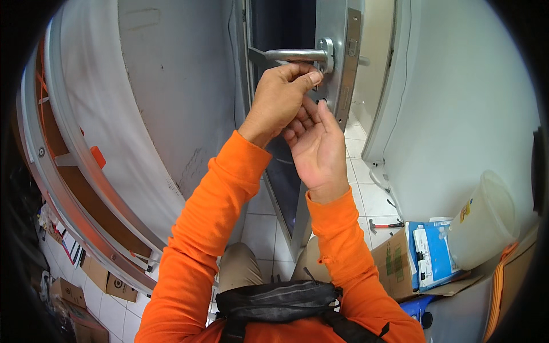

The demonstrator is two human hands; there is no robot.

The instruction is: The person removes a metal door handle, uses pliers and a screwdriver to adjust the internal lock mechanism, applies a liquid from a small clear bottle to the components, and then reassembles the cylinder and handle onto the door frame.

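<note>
A silver lever handle (pixel 297 55) sticks out to the left from its oval plate on a grey metal door (pixel 337 34) with a dark panel. Just under the lever, my left hand (pixel 277 97) is closed in a pinch, thumb against fingers, close to the handle plate. What it pinches is too small to make out. Below it my right hand (pixel 320 148) is turned palm up, fingers loosely curled and thumb raised apart from them. Its fingertips are partly hidden behind the left hand and sit near a dark hole in the door. The lock faceplate (pixel 347 74) runs along the door's edge.
A red-and-black hammer (pixel 386 225) lies on the tiled floor at right. Near it stand a cardboard box (pixel 394 266) with blue folders (pixel 434 251) and a translucent bin (pixel 483 223). A curved metal frame (pixel 86 154) rises at left, above cardboard boxes (pixel 68 291).
</note>
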